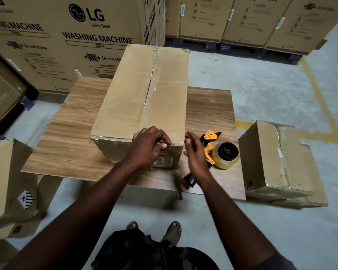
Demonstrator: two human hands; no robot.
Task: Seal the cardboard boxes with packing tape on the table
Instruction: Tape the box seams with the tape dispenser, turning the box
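Observation:
A long cardboard box point(144, 98) lies on the wooden table point(70, 145), its top flaps meeting in a centre seam with clear tape along it. My left hand point(148, 146) sits on the box's near top edge, fingers curled and thumb along the edge. My right hand point(193, 152) is blurred, fingers fairly straight, just right of the box's near corner and holding nothing. Behind it an orange tape dispenser point(210, 145) with a clear tape roll point(225, 155) lies on the table. Its black handle point(189, 180) pokes out below my wrist.
A taped cardboard box point(279, 162) stands on the floor right of the table. Another box point(6, 178) stands at the left. Tall washing machine cartons point(66, 41) line the back, and more on pallets point(242, 18). Yellow floor line point(320, 98) at right.

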